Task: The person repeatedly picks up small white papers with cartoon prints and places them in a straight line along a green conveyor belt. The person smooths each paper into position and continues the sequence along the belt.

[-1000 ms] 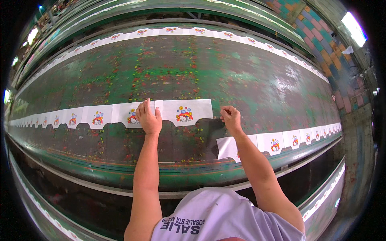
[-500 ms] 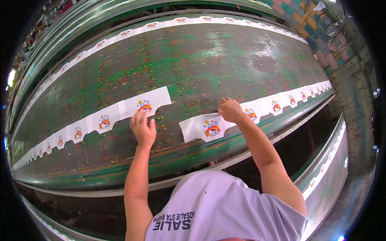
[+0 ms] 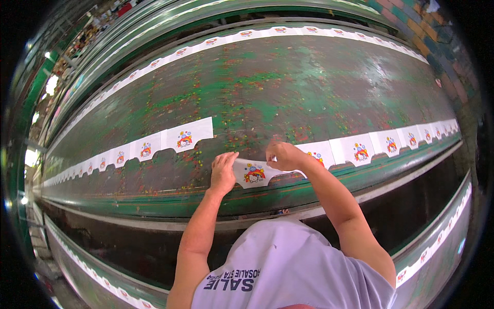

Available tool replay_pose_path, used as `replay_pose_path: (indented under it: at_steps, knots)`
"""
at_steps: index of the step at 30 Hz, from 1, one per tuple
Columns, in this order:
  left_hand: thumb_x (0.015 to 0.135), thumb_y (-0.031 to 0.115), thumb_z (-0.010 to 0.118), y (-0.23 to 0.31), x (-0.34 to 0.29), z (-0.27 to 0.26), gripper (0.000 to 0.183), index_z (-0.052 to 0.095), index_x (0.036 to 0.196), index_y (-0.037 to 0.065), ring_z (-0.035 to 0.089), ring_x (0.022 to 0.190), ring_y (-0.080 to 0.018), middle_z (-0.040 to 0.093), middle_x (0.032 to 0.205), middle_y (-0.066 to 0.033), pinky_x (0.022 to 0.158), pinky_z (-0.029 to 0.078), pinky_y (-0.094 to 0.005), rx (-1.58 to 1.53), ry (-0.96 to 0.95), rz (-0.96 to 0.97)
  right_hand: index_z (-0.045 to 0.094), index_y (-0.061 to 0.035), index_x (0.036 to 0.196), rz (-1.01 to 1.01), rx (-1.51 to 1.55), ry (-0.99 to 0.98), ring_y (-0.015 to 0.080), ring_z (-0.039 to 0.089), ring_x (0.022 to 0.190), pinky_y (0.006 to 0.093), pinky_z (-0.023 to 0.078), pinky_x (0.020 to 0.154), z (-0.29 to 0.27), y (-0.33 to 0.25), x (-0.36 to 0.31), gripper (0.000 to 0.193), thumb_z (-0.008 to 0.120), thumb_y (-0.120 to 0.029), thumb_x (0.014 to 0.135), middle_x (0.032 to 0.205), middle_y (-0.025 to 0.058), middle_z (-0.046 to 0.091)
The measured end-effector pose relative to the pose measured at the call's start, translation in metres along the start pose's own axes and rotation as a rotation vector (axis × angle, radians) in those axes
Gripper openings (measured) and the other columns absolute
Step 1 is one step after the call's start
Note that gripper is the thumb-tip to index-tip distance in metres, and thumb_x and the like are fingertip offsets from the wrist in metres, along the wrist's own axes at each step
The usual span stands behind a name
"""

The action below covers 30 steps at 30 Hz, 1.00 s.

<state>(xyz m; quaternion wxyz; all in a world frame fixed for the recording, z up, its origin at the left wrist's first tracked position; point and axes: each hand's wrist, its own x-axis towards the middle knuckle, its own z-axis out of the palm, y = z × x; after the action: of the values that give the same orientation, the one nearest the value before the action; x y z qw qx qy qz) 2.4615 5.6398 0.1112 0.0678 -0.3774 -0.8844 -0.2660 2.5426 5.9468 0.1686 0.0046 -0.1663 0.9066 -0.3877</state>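
Note:
Between my hands lies a white printed cloth piece (image 3: 254,174) with a colourful rainbow cartoon and curved cut-outs at its lower corners. My left hand (image 3: 224,174) is at its left edge, fingers close together and closed on the upper left corner. My right hand (image 3: 286,156) is curled in a pinch at the piece's upper right corner; its fingertips are partly hidden. Right of that hand, a second printed piece (image 3: 316,152) lies partly under my wrist. To the left, beyond a gap, the nearest piece of another row (image 3: 186,135) lies flat on the table.
The long table (image 3: 247,98) is dark green and grey, speckled with paint. Along its far edge runs another row of printed pieces (image 3: 246,35). The near row continues right with several pieces (image 3: 356,150). Other tables with white rows (image 3: 429,252) stand behind me and beyond.
My left hand has moved right, from the left row's end piece to the left edge of the piece by my right hand. My right hand stays at that piece's upper right corner.

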Motion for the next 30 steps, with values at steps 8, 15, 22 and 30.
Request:
replay_pose_path:
  at_steps: [8,15,22,30]
  knots:
    - [0.096,0.005,0.078,-0.044,0.01,-0.025,0.036,0.077,0.132,0.003,0.074,0.092,-0.0211,0.08,0.107,-0.0107,0.087,0.06,-0.0372,-0.523,0.173,-0.462,0.076,0.0013,0.11,0.23,0.469,-0.023,0.016,0.069,0.09,0.034,0.056,0.082,-0.025,0.018,0.002,0.015,0.077,0.0,0.096,0.096,0.0071,0.075]
    - [0.096,0.006,0.077,-0.091,0.061,0.004,0.036,0.077,0.131,0.004,0.074,0.092,-0.0249,0.078,0.1,-0.0105,0.087,0.057,-0.0416,-0.356,0.434,-0.469,0.074,0.0013,0.125,0.445,0.479,0.433,0.0131,0.065,0.084,0.0323,0.056,0.078,0.004,0.067,0.054,0.027,0.075,-0.001,0.097,0.092,0.0049,0.073]
    - [0.093,0.009,0.08,-0.129,0.113,0.021,0.037,0.079,0.129,0.011,0.068,0.106,-0.0314,0.077,0.101,-0.0054,0.106,0.047,-0.0509,0.009,0.516,-0.374,0.076,-0.004,0.124,0.461,0.208,0.718,0.0139,0.066,0.082,0.0317,0.056,0.078,0.015,0.112,0.12,0.03,0.078,-0.003,0.095,0.092,0.0045,0.072]
    - [0.094,0.009,0.077,-0.135,0.122,0.029,0.036,0.076,0.13,0.009,0.063,0.125,-0.0325,0.075,0.121,-0.0067,0.119,0.04,-0.0563,0.141,0.496,-0.396,0.076,-0.0068,0.122,0.59,-0.027,0.804,0.0214,0.076,0.088,0.0379,0.06,0.084,0.025,0.119,0.131,0.028,0.082,-0.011,0.095,0.098,0.0096,0.08]
